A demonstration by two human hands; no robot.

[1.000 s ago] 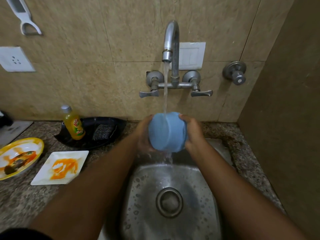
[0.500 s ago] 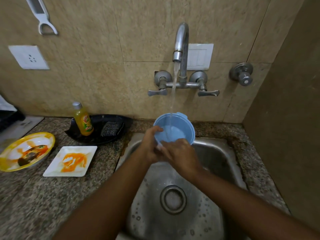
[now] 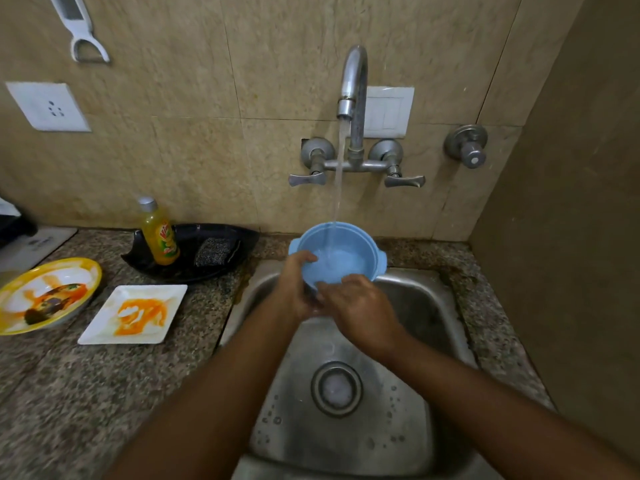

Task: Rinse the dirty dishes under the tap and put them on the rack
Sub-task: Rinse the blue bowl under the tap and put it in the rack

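2 hands are in view, the left hand [image 3: 294,289] and the right hand [image 3: 360,306], both at 1 blue bowl [image 3: 341,258] under 1 tap [image 3: 353,81] with 2 lever handles [image 3: 306,179] and 1 stream of water [image 3: 337,188]. 1 steel sink [image 3: 433,306] with 1 drain [image 3: 336,388] lies below. On the desk [image 3: 69,393] at the left sit 2 dirty dishes: 1 yellow-rimmed plate [image 3: 45,294] and 1 white square plate [image 3: 133,314]. Farther back is 1 black tray [image 3: 207,237] bearing 1 bottle of dish soap [image 3: 159,233] and 1 scrub pad [image 3: 213,251]. The wall carries 1 socket [image 3: 46,105], 1 switch plate [image 3: 389,112], 1 separate valve [image 3: 467,145] at the right and 1 hanging peeler [image 3: 81,29].
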